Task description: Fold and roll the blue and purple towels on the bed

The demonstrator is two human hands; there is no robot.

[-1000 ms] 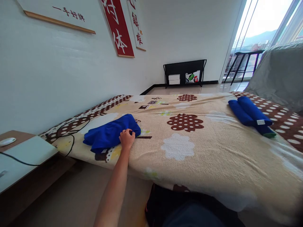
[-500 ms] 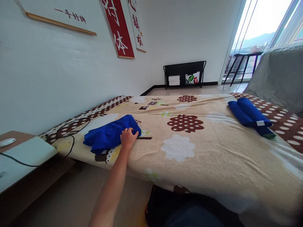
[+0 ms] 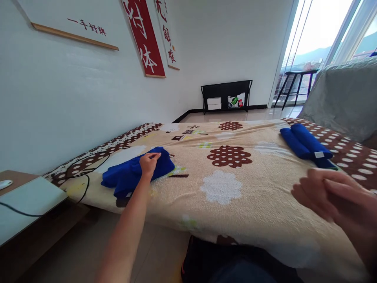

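Observation:
A crumpled bundle of blue cloth [image 3: 132, 171] lies on the left of the bed, close to its near edge. Over its right part is my left hand [image 3: 149, 162], thumb and fingers pinched together at the cloth's upper surface. My right hand [image 3: 332, 196] is raised over the right side of the bed, slightly blurred, its fingers curled closed and nothing showing in them. Just beyond it, a rolled blue cloth [image 3: 306, 141] with a small white label rests on the bed and is partly covered by the hand.
A beige patterned blanket [image 3: 253, 188] covers the bed. At the left stand a low table [image 3: 26, 200] and a black cable [image 3: 88, 182]. Far back are a black rack [image 3: 226, 88] and a black stool [image 3: 297, 86]; a grey covered piece of furniture [image 3: 341, 98] stands right.
My left hand has shifted left from the right end of the bundle and its fingers now pinch. My right hand has come into view. The camera view has shifted slightly.

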